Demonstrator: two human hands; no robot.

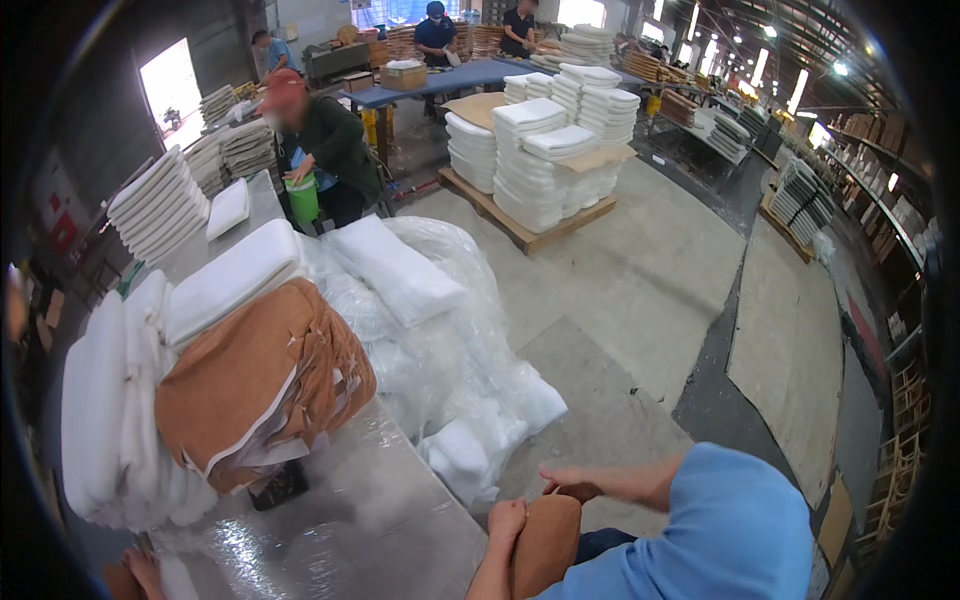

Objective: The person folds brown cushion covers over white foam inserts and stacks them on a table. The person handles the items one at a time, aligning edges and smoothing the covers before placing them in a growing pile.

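Note:
A padded brown cushion (545,545) stands on end close against my body, beside the table's near right corner. Wrapped over its left edge, my left hand (507,522) is closed on it. My right hand (575,482) reaches across from the right to the cushion's top end; its thumb side points left and the other fingers curl down at that end, partly hidden. On the metal-topped table (390,520) to the left lies a big pile of brown fabric covers (250,375). White foam pads (115,400) are heaped behind and left of it.
Clear plastic wrapping with white foam (440,340) bulges off the table's right side. A co-worker in a red cap (325,150) holds a green container (302,198). Another person's hand (145,572) shows at lower left. Foam stacks (535,150) stand on a pallet (520,225).

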